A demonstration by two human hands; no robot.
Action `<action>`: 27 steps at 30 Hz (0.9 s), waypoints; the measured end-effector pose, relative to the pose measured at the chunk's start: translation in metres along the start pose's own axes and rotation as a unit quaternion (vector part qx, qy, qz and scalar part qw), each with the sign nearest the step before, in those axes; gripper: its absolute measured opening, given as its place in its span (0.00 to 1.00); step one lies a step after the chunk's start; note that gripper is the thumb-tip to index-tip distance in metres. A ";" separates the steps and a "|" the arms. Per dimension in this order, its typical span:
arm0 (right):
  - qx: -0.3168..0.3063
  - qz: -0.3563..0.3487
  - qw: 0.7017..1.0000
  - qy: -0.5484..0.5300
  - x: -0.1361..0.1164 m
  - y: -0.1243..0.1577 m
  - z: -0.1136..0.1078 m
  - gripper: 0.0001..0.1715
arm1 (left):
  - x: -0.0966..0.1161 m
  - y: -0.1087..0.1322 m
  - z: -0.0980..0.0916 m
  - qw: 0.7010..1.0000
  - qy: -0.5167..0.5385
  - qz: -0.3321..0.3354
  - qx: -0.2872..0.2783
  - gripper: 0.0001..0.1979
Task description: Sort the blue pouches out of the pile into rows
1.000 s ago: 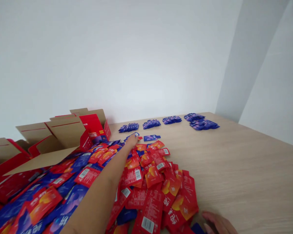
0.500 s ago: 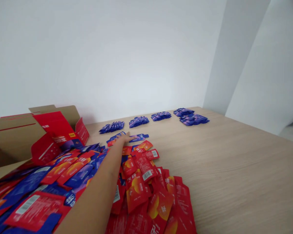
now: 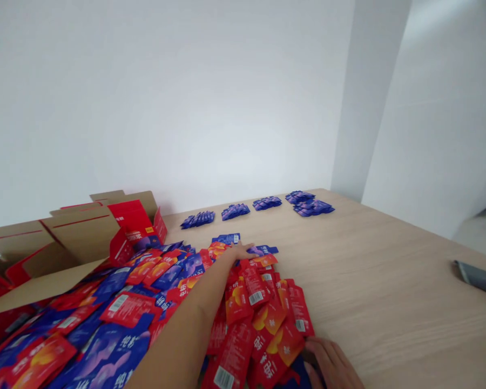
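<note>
My left hand reaches over a heap of small flat packets and lies on its far end, fingers spread. Close to its fingertips is a blue packet, and another blue packet lies just beyond. Red packets with orange fruit pictures spread between my arm and the bare table side. At the heap's near right edge, my right hand rests against the red packets, partly cut off by the frame. Its fingers are loosely bent and apart; a blue packet shows beside them.
Several overlapping stacks of blue packets, such as one stack, line the back of the wooden table. An opened cardboard box and a red carton stand at left. A dark grey object lies at the right edge.
My right hand has come into view at the heap's near right edge. My left hand has drawn a little nearer, onto the red packets. The view has shifted, showing more of the box.
</note>
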State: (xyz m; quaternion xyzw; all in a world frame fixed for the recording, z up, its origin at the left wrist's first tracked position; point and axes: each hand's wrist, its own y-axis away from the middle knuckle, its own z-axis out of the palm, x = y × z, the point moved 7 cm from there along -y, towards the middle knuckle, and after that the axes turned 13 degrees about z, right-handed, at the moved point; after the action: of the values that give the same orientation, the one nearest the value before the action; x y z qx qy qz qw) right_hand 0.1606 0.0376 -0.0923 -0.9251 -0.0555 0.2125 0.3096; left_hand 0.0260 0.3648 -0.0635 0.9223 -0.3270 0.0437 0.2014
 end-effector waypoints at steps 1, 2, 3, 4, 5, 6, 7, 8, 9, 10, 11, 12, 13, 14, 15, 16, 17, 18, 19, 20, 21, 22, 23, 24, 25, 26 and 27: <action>-0.007 0.030 1.000 0.001 -0.003 -0.002 -0.004 0.13 | 0.012 0.003 0.005 1.000 -0.003 0.006 -0.012 0.52; -0.016 0.062 0.998 0.002 -0.007 -0.004 -0.008 0.12 | 0.024 0.007 0.009 1.000 -0.006 0.014 -0.020 0.51; -0.030 0.095 0.995 0.004 -0.010 -0.006 -0.011 0.12 | 0.036 0.010 0.014 0.999 -0.008 0.025 -0.028 0.49; -0.044 0.130 0.990 0.008 -0.013 -0.008 -0.015 0.11 | 0.047 0.014 0.019 0.999 -0.010 0.036 -0.034 0.48; -0.063 0.157 0.986 0.014 -0.017 -0.009 -0.018 0.12 | 0.056 0.019 0.024 0.998 -0.011 0.047 -0.039 0.47; -0.080 0.176 0.981 0.022 -0.019 -0.011 -0.021 0.12 | 0.064 0.023 0.028 0.997 -0.011 0.057 -0.043 0.45; -0.097 0.188 0.977 0.033 -0.022 -0.012 -0.024 0.13 | 0.071 0.029 0.032 0.997 -0.010 0.066 -0.046 0.44; -0.113 0.195 0.973 0.043 -0.024 -0.013 -0.027 0.13 | 0.077 0.034 0.036 0.996 -0.010 0.073 -0.046 0.43; -0.126 0.198 0.971 0.054 -0.026 -0.013 -0.030 0.12 | 0.082 0.040 0.040 0.996 -0.011 0.079 -0.044 0.41; -0.136 0.198 0.969 0.065 -0.027 -0.013 -0.033 0.12 | 0.086 0.047 0.042 0.996 -0.012 0.085 -0.041 0.40; -0.143 0.198 0.967 0.078 -0.028 -0.013 -0.037 0.11 | 0.088 0.053 0.044 0.995 -0.014 0.089 -0.036 0.39; -0.147 0.197 0.965 0.092 -0.028 -0.013 -0.040 0.11 | 0.091 0.060 0.046 0.995 -0.016 0.091 -0.029 0.38; -0.150 0.196 0.963 0.106 -0.028 -0.012 -0.043 0.10 | 0.092 0.066 0.046 0.995 -0.019 0.094 -0.021 0.37; -0.151 0.195 0.962 0.118 -0.028 -0.010 -0.045 0.10 | 0.093 0.073 0.046 0.995 -0.021 0.096 -0.014 0.36; -0.150 0.193 0.961 0.128 -0.027 -0.008 -0.048 0.10 | 0.094 0.079 0.046 0.995 -0.023 0.099 -0.006 0.35; -0.148 0.187 0.962 0.136 -0.026 -0.006 -0.051 0.10 | 0.095 0.086 0.045 0.994 -0.024 0.102 0.002 0.33; -0.144 0.181 0.963 0.141 -0.023 -0.003 -0.055 0.10 | 0.098 0.092 0.043 0.994 -0.025 0.105 0.012 0.32; -0.138 0.176 0.964 0.146 -0.020 0.000 -0.058 0.10 | 0.101 0.100 0.042 0.993 -0.026 0.109 0.024 0.30; -0.133 0.175 0.964 0.151 -0.015 0.003 -0.063 0.10 | 0.107 0.107 0.042 0.993 -0.026 0.113 0.039 0.29; -0.129 0.178 0.963 0.157 -0.010 0.007 -0.067 0.10 | 0.115 0.117 0.042 0.991 -0.027 0.115 0.057 0.27; -0.124 0.183 0.962 0.162 -0.004 0.011 -0.071 0.11 | 0.125 0.127 0.043 0.990 -0.027 0.116 0.076 0.26; -0.119 0.189 0.961 0.165 0.001 0.015 -0.076 0.12 | 0.137 0.140 0.046 0.987 -0.027 0.121 0.098 0.26; -0.114 0.195 0.961 0.163 0.005 0.019 -0.081 0.14 | 0.150 0.154 0.051 0.985 -0.027 0.128 0.115 0.26; -0.110 0.198 0.962 0.155 0.007 0.023 -0.085 0.15 | 0.165 0.170 0.057 0.981 -0.026 0.140 0.133 0.26; -0.108 0.197 0.964 0.143 0.007 0.027 -0.088 0.16 | 0.183 0.187 0.063 0.969 -0.027 0.182 0.166 0.26; -0.110 0.192 0.967 0.129 0.005 0.032 -0.091 0.17 | 0.199 0.203 0.073 0.957 -0.033 0.226 0.178 0.26; -0.117 0.183 0.969 0.118 0.002 0.037 -0.092 0.18 | 0.212 0.218 0.085 0.948 -0.042 0.266 0.169 0.28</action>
State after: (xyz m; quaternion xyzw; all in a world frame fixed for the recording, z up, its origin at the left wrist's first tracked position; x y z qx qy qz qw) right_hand 0.2008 -0.0423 -0.0496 -0.9680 0.1270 0.1469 0.1592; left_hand 0.0522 0.0524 -0.0214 0.8236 -0.5561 0.1112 0.0096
